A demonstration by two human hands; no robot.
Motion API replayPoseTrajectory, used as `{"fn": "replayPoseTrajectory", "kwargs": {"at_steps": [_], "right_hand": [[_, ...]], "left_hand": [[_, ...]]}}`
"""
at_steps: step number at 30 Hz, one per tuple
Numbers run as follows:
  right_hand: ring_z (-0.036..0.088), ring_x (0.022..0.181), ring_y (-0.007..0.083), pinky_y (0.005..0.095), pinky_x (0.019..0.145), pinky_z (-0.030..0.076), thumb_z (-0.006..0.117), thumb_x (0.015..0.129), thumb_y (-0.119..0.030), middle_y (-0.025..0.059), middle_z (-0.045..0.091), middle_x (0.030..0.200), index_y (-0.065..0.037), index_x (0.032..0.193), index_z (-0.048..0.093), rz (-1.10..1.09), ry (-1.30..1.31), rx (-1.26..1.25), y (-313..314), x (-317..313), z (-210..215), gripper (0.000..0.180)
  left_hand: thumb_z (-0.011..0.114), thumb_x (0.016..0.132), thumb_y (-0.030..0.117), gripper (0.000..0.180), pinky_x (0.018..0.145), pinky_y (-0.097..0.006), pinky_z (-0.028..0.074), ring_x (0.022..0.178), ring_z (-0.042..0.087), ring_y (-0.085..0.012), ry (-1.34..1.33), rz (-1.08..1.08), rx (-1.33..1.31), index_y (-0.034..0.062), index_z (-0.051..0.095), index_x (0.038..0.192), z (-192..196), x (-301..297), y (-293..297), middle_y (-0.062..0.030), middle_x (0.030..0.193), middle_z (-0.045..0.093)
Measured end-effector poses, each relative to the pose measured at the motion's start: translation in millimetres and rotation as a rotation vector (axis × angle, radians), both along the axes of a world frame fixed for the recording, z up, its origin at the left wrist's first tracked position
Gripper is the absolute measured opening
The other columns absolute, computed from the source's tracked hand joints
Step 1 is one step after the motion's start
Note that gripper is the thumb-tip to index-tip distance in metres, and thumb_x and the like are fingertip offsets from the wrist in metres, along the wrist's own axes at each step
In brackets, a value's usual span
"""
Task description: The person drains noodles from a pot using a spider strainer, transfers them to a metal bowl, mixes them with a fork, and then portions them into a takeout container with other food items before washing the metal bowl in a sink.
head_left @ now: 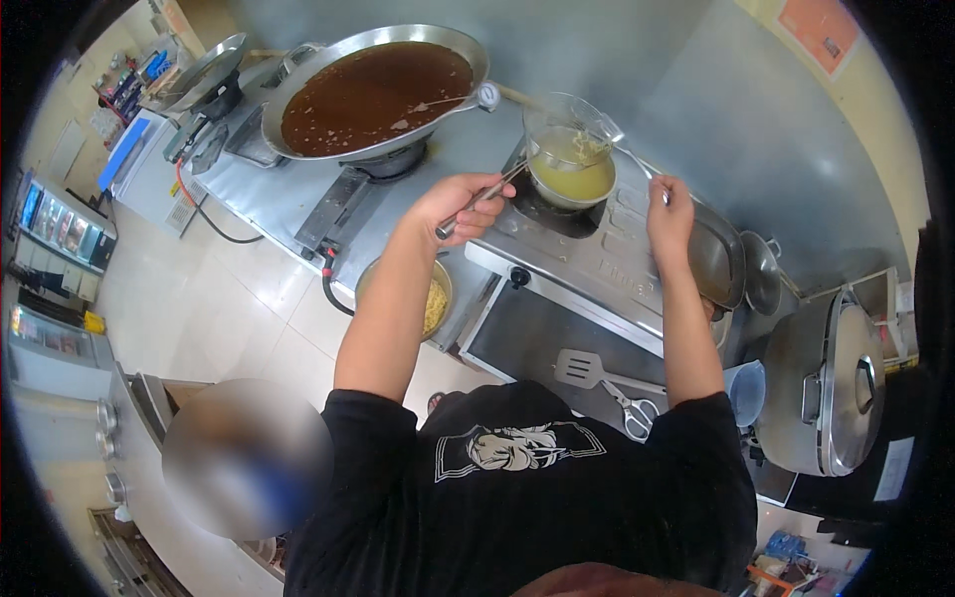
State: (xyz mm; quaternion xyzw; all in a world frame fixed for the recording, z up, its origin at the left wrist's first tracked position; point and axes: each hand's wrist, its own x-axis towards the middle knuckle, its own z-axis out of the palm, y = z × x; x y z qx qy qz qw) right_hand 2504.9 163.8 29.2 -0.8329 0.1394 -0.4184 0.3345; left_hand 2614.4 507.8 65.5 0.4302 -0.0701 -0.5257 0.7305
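Note:
My left hand [466, 207] is closed around the metal handle of a wire strainer [562, 117], which is over a pot [572, 202] of cloudy yellow liquid. Pale strands like noodles [589, 149] show at the strainer's right side. My right hand [670, 211] grips a slim silver utensil [637, 159] that slants down to the strainer's right rim; its working end is too small to identify. The pot stands on a dark burner [557, 221] set in a steel stove top.
Left of the pot is a wide wok [468, 45] of brown liquid with a dial thermometer [487, 96]. A bowl of yellow food [436, 303] sits below my left forearm. Nearer me lie a slotted turner [579, 368] and scissors [637, 416]. A large lidded pot [796, 388] stands right.

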Motion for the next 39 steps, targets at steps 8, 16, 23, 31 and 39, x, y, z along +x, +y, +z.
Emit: {"fn": "replayPoseTrajectory", "kwargs": {"at_steps": [8, 16, 23, 31, 39], "right_hand": [[0.038, 0.055, 0.0024, 0.0204, 0.049, 0.028, 0.06, 0.101, -0.022, -0.0072, 0.046, 0.069, -0.007, 0.102, 0.063, 0.29, 0.145, 0.78, 115.8, -95.2, 4.0, 0.015], [0.039, 0.055, 0.002, 0.0208, 0.048, 0.028, 0.061, 0.101, -0.018, -0.0067, 0.05, 0.07, -0.007, 0.1, 0.062, 0.363, 0.293, 0.976, 219.9, -137.0, -86.2, 0.011], [0.05, 0.069, 0.0055, 0.0226, 0.061, 0.039, 0.063, 0.099, -0.019, -0.0027, 0.059, 0.078, -0.003, 0.098, 0.066, 0.239, 0.393, 0.734, 257.7, -137.2, -189.6, 0.016], [0.059, 0.079, 0.0143, 0.0276, 0.071, 0.046, 0.063, 0.099, -0.02, 0.0055, 0.067, 0.09, -0.002, 0.102, 0.065, 0.223, 0.2, 0.333, 290.8, -90.3, -78.0, 0.019], [0.066, 0.078, 0.0416, 0.0476, 0.071, 0.051, 0.053, 0.098, -0.024, 0.0211, 0.067, 0.082, -0.006, 0.104, 0.062, 0.46, 0.526, -0.167, 317.2, -30.7, -53.8, 0.021]], "left_hand": [[0.04, 0.108, 0.026, 0.029, 0.027, -0.021, 0.024, 0.034, 0.032, -0.0042, -0.025, 0.12, -0.065, 0.0041, 0.058, 0.106, -14.7, -69.0, 146.0, 0.0047, 0.058, 0.041], [0.051, 0.102, 0.024, 0.024, 0.036, -0.024, 0.034, 0.04, 0.043, -0.0065, -0.553, 0.073, 0.743, 0.0027, 0.061, 0.103, -24.1, -171.0, 286.3, 0.0024, 0.057, 0.046], [0.05, 0.1, 0.025, 0.024, 0.068, -0.054, 0.055, 0.075, 0.067, -0.0453, -1.28, -0.109, 1.2, 0.0016, 0.051, 0.101, -129.7, -231.6, 308.2, -0.0241, 0.087, 0.067], [0.051, 0.101, 0.025, 0.022, 0.062, -0.051, 0.055, 0.073, 0.067, -0.0419, -1.348, 0.073, 1.199, 0.0031, 0.052, 0.104, -183.2, -238.2, 328.8, -0.0213, 0.09, 0.066], [0.054, 0.1, 0.026, 0.025, 0.064, -0.049, 0.056, 0.076, 0.068, -0.0396, -1.387, 0.134, 1.174, 0.0049, 0.054, 0.113, -226.6, -241.6, 325.3, -0.0172, 0.093, 0.065]]}}
